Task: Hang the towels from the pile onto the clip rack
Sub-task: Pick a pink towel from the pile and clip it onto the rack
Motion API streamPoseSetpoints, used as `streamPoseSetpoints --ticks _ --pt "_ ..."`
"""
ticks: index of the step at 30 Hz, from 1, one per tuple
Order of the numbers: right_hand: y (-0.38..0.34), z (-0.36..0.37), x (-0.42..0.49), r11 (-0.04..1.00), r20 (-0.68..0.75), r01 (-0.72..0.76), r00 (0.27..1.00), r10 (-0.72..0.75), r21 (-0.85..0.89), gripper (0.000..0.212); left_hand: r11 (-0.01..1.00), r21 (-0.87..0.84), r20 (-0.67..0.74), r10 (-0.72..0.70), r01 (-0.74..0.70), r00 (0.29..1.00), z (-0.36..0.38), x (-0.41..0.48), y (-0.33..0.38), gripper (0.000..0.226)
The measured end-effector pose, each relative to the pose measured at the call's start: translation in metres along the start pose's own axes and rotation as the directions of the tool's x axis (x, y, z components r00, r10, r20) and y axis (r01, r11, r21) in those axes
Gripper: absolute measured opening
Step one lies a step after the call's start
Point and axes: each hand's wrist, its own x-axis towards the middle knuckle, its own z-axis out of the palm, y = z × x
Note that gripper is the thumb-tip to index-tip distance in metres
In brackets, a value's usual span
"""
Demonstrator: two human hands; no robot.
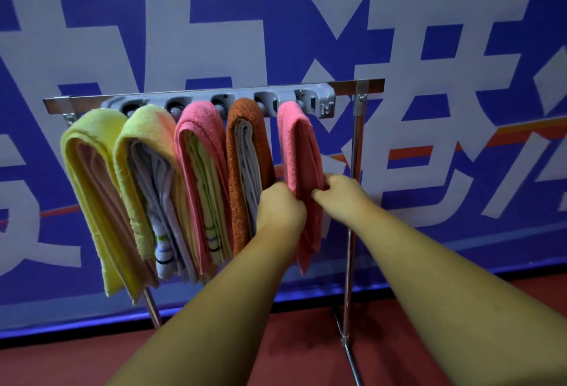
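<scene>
A grey clip rack [319, 100] runs along a metal bar at chest height. Several folded towels hang from it side by side: a yellow towel [89, 176], a yellow-green towel [138, 146], a pink towel [199, 140], an orange towel [242, 152] and, furthest right, a second pink towel [299, 146]. My left hand [280, 204] grips the left edge of that rightmost pink towel at mid height. My right hand [340, 195] pinches its right edge at the same height. The pile of towels is out of view.
The metal stand [352, 201] has an upright post just right of my right hand and a foot on the red floor [294, 352]. A blue wall banner with large white characters [429, 47] stands close behind the rack.
</scene>
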Motion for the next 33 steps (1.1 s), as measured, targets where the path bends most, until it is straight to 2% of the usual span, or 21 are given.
streamPoseSetpoints --ticks 7,10,15,21,25,29,33 --pt "0.025 0.022 -0.004 0.996 0.017 -0.07 0.997 0.069 0.057 0.026 0.998 0.053 -0.021 -0.022 0.023 1.0 0.018 0.003 -0.024 0.032" --pt "0.038 0.029 -0.011 0.993 0.014 -0.101 0.995 0.101 0.052 0.01 0.986 0.166 0.0 -0.008 0.008 1.0 0.025 0.003 -0.034 0.03" --pt "0.051 0.035 -0.021 0.992 -0.016 -0.119 0.993 0.12 0.032 0.012 0.942 0.336 0.052 -0.033 0.014 0.998 0.038 -0.001 -0.052 0.04" --pt "0.06 0.048 -0.036 0.989 0.105 -0.14 0.984 0.144 -0.044 0.005 0.929 0.371 0.138 -0.065 0.009 0.988 0.048 -0.013 -0.065 0.04" --pt "0.073 0.062 -0.047 0.972 0.225 -0.178 0.951 0.21 -0.156 0.005 0.933 0.36 0.198 -0.084 0.007 0.977 0.052 -0.028 -0.083 0.037" --pt "0.084 0.077 -0.059 0.949 0.287 -0.208 0.918 0.273 -0.236 0.012 0.915 0.402 0.249 -0.142 0.031 0.958 0.055 -0.043 -0.11 0.036" --pt "0.086 0.093 -0.074 0.925 0.341 -0.223 0.882 0.326 -0.308 0.023 0.899 0.439 0.386 -0.186 -0.003 0.904 0.052 -0.052 -0.141 0.032"
